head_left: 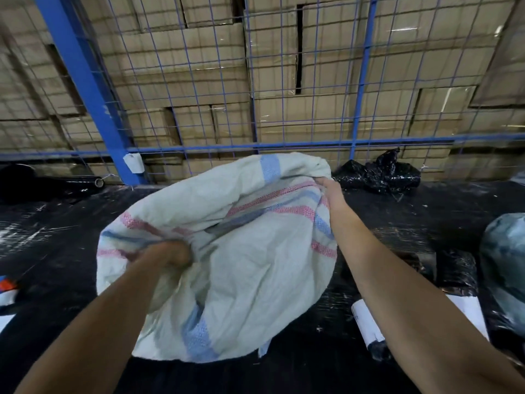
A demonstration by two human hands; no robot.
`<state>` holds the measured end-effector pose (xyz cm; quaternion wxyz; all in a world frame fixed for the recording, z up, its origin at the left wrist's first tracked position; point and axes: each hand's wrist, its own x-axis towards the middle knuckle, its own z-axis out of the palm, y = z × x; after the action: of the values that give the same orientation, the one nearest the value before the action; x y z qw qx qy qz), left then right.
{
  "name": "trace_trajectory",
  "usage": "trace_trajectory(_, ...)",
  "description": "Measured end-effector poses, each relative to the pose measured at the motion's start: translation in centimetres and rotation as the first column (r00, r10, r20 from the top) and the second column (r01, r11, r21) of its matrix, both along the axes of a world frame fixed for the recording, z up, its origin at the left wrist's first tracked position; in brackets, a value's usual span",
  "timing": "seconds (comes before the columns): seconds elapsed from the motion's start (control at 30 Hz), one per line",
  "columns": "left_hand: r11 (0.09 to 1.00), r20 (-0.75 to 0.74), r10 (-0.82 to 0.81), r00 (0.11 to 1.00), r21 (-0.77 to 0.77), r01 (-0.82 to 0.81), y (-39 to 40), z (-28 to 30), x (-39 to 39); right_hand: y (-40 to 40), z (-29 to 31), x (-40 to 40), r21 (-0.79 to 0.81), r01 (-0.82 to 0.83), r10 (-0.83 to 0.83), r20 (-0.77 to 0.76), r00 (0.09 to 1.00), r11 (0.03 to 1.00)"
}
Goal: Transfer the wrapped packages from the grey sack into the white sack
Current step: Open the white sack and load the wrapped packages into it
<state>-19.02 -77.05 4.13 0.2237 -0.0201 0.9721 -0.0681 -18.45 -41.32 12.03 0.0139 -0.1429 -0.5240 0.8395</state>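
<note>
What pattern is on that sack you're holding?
The white sack has pink and blue woven stripes, clearest in the head view.

- The white sack [244, 268] folds over itself between the hands, so its inside stays hidden.
- The left hand [170, 254] is blurred; its fingers sink into cloth.
- Right of the right hand [331, 191], the grey sack [505, 268] runs off the frame edge.

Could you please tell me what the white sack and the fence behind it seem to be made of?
White sack: probably woven plastic, matte; a fine weave shows in its pink and blue stripes, and it creases stiffly. Fence: likely metal painted blue, thin wire grid on solid posts.
</note>
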Motion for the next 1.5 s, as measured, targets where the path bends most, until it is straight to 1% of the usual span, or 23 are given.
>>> trace_trajectory(0.1, 0.934, -0.004, -0.012, 1.0, 0.356, 0.013, 7.0, 4.0, 1.0, -2.6, 0.5, -0.3, 0.027, -0.118, 0.119, -0.04, 0.992, 0.993)
trace_trajectory(0.17, 0.889, -0.284, -0.031, 0.958, 0.431, 0.156, 10.6, 6.2, 1.9, -3.2, 0.3, -0.5, 0.115, -0.238, 0.238, 0.015, 0.971, 0.964)
trace_trajectory(0.2, 0.905, -0.58, -0.061, 0.812, 0.311, 0.29, 11.8, 6.9, 2.3, -3.2, 0.3, -0.3, 0.172, -0.311, 0.307, 0.048, 0.95, 0.935)
trace_trajectory(0.23, 0.93, -0.8, -0.142, 0.583, 0.094, 0.355, 13.0, 7.7, 3.0, -3.2, 0.5, -0.3, 0.234, -0.383, 0.379, 0.065, 0.923, 0.894)
trace_trajectory(0.3, 0.911, -0.875, -0.35, 0.335, -0.233, 0.341, 14.0, 7.2, 2.6, -3.0, 0.4, 0.0, 0.37, -0.525, 0.525, 0.109, 0.844, 0.767)
trace_trajectory(0.33, 0.899, -0.868, -0.395, 0.302, -0.298, 0.32, 13.8, 6.8, 2.2, -3.0, 0.4, 0.4, 0.42, -0.605, 0.61, 0.142, 0.78, 0.676)
trace_trajectory(0.4, 0.897, -0.856, -0.405, 0.321, -0.305, 0.319, 13.1, 6.4, 1.2, -2.6, 0.3, 1.0, 0.406, -0.762, 0.745, 0.24, 0.622, 0.505)
trace_trajectory(0.47, 0.888, -0.798, -0.435, 0.417, -0.305, 0.344, 12.9, 6.3, 0.9, -2.1, -0.4, 0.9, 0.39, -0.813, 0.757, 0.333, 0.562, 0.432)
trace_trajectory(0.57, 0.904, -0.638, -0.427, 0.641, -0.309, 0.295, 13.3, 7.3, 1.0, -1.4, -1.3, 0.4, 0.641, -0.734, 0.662, 0.453, 0.597, 0.223)
trace_trajectory(0.63, 0.922, -0.598, -0.378, 0.706, -0.306, 0.235, 12.9, 8.2, 1.0, -1.1, -2.2, 0.1, 0.822, -0.568, 0.572, 0.441, 0.691, 0.052)
trace_trajectory(0.7, 0.946, -0.611, -0.306, 0.73, -0.284, 0.159, 12.0, 8.3, 0.1, -1.0, -2.8, 0.1, 0.875, -0.475, 0.528, 0.36, 0.769, 0.094)
trace_trajectory(0.73, 0.952, -0.621, -0.279, 0.733, -0.28, 0.124, 11.6, 8.4, -0.2, -0.9, -2.9, 0.3, 0.837, -0.504, 0.527, 0.337, 0.78, 0.212)
trace_trajectory(0.8, 0.957, -0.657, -0.264, 0.706, -0.272, 0.105, 10.8, 8.4, -0.8, -0.8, -2.9, 0.6, 0.554, -0.657, 0.555, 0.371, 0.744, 0.511)
trace_trajectory(0.87, 0.948, -0.659, -0.316, 0.683, -0.197, 0.248, 11.0, 8.2, -0.7, -0.4, -3.4, 0.1, 0.282, -0.648, 0.568, 0.318, 0.759, 0.708)
trace_trajectory(0.93, 0.855, -0.647, -0.394, 0.652, 0.002, 0.519, 13.0, 8.3, 0.7, -0.3, -3.2, -0.2, 0.145, -0.584, 0.545, 0.236, 0.805, 0.799)
trace_trajectory(1.0, 0.76, -0.583, -0.485, 0.652, 0.088, 0.644, 15.6, 7.9, 2.0, -0.8, -2.8, 0.3, 0.08, -0.533, 0.52, 0.143, 0.842, 0.842)
trace_trajectory(1.07, 0.812, -0.554, -0.491, 0.672, -0.013, 0.583, 16.8, 7.9, 2.1, -1.3, -2.7, 0.6, 0.121, -0.546, 0.533, 0.126, 0.837, 0.829)
trace_trajectory(1.2, 0.946, -0.697, -0.303, 0.649, -0.139, 0.293, 16.0, 8.6, 0.4, -1.0, -1.8, 1.6, 0.398, -0.72, 0.69, 0.244, 0.681, 0.569)
trace_trajectory(1.27, 0.973, -0.747, -0.216, 0.628, -0.114, 0.199, 15.1, 9.0, -0.6, -0.5, -1.3, 1.3, 0.619, -0.688, 0.663, 0.336, 0.669, 0.38)
trace_trajectory(1.33, 0.985, -0.768, -0.163, 0.619, -0.087, 0.151, 14.1, 9.4, -1.5, -0.1, -1.3, 1.1, 0.734, -0.593, 0.571, 0.345, 0.744, 0.329)
trace_trajectory(1.37, 0.987, -0.774, -0.159, 0.613, -0.101, 0.129, 13.6, 9.5, -2.0, 0.2, -1.7, 0.9, 0.68, -0.609, 0.551, 0.348, 0.758, 0.408)
trace_trajectory(1.43, 0.988, -0.786, -0.156, 0.598, -0.136, 0.079, 12.9, 9.9, -2.7, 0.3, -1.9, 1.0, 0.378, -0.642, 0.575, 0.285, 0.767, 0.668)
trace_trajectory(1.5, 0.976, -0.77, -0.217, 0.6, -0.191, 0.108, 12.5, 10.0, -2.8, 0.3, -2.4, 0.5, 0.141, -0.594, 0.571, 0.171, 0.803, 0.792)
